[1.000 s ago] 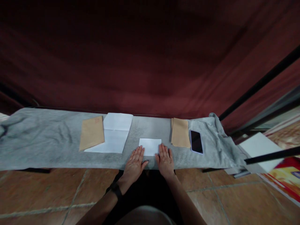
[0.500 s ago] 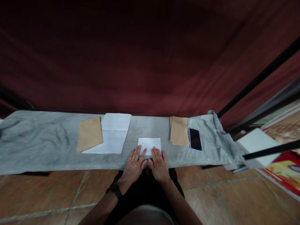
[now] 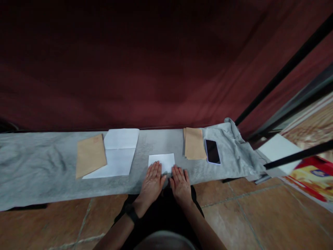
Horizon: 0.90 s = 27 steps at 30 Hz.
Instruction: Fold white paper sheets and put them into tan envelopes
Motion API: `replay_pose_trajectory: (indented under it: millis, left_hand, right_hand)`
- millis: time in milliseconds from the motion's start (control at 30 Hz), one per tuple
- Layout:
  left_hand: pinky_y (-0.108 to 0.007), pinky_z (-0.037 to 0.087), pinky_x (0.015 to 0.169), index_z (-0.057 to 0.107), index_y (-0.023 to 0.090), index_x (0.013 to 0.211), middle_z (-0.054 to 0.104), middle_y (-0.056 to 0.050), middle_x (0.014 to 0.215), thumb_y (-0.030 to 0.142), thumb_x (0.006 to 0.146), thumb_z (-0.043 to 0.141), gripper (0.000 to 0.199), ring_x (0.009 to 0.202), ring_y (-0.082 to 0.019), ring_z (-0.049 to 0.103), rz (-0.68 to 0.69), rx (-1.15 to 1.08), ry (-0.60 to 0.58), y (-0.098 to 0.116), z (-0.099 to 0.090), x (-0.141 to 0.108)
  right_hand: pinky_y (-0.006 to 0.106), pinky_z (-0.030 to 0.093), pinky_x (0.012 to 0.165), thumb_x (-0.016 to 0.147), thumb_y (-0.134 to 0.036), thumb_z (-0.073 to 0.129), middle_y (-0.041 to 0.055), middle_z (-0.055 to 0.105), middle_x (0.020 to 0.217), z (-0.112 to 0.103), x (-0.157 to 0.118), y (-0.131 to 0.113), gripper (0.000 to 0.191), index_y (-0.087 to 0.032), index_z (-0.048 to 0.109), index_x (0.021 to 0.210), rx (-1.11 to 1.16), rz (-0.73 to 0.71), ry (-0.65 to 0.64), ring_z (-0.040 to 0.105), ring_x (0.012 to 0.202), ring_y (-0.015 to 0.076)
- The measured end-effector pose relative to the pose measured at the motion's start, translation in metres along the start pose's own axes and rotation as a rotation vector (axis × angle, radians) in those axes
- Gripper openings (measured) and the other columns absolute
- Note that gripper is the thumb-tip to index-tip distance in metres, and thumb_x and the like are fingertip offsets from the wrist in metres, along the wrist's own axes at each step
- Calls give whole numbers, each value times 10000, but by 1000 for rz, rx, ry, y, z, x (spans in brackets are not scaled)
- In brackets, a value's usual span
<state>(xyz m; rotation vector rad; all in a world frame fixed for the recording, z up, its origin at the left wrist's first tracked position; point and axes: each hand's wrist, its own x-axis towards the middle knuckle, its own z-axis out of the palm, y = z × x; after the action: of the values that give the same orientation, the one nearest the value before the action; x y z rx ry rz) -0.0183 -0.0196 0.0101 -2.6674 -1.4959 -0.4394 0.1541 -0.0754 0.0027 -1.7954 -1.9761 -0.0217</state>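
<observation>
A small folded white paper (image 3: 166, 161) lies on the grey cloth right in front of me. Across its lower left part rests my left hand (image 3: 153, 180), flat, fingers stretched out; a dark band circles that wrist. My right hand (image 3: 180, 182) lies palm down at the paper's lower right corner, its fingers extended. Neither hand grips anything. To the left, a larger white sheet with crease lines (image 3: 121, 152) is spread out, partly under a brown envelope (image 3: 91, 155). A stack of brown envelopes (image 3: 194, 144) sits to the right of the folded paper.
A phone (image 3: 212, 151) with a dark screen lies right of the envelope stack. The grey cloth (image 3: 39, 166) covers a narrow table and bunches up at its right end. Black bars (image 3: 286, 73), a white box (image 3: 279, 152) and a red-and-yellow package (image 3: 312, 177) stand at right.
My left hand has slid over the folded paper's left part, and my right hand has shifted to its right corner. The view has turned slightly, so the table appears tilted.
</observation>
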Motion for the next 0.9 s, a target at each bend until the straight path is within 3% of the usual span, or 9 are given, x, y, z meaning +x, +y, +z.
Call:
replay_pose_trajectory:
  millis: [167, 300, 500, 633, 900]
  left_hand:
    - [-465, 320, 1193, 333, 88, 1520, 401, -168, 1560, 388, 1038, 264, 572, 1471, -241, 331, 103, -54, -47, 24, 16, 39]
    - [-457, 311, 1195, 311, 101, 1535, 395, -159, 1564, 396, 1033, 280, 583, 1473, -235, 328, 95, -38, -20, 17, 27, 55]
    - [-470, 330, 1180, 359, 57, 1511, 401, -182, 1553, 422, 1022, 260, 618, 1474, -262, 323, -28, 36, 8, -23, 28, 47]
    - [-492, 330, 1175, 403, 59, 1492, 407, -191, 1545, 456, 1012, 282, 634, 1459, -291, 350, -43, 63, 75, -36, 28, 33]
    - [-507, 340, 1157, 405, 128, 1504, 415, -172, 1551, 407, 1011, 276, 581, 1452, -291, 367, -22, 96, 54, -36, 26, 32]
  right_hand:
    - [480, 256, 1197, 1014, -233, 398, 109, 533, 1468, 3, 1, -1, 451, -131, 501, 1441, -10, -6, 6, 446, 1391, 261]
    - [467, 253, 1204, 1020, -263, 413, 86, 545, 1460, 6, 1, -2, 451, -144, 497, 1447, -1, 15, 39, 477, 1362, 257]
    - [450, 256, 1205, 1024, -341, 459, 60, 533, 1476, 13, -1, -2, 469, -197, 466, 1471, 40, 44, 125, 493, 1346, 232]
    - [467, 237, 1211, 1036, -325, 422, 60, 588, 1422, 15, 5, -3, 421, -201, 528, 1424, 86, 64, 180, 516, 1327, 234]
    - [437, 321, 1173, 1040, -331, 388, 78, 581, 1425, 30, 72, -17, 430, -179, 550, 1407, 129, -3, 95, 519, 1336, 230]
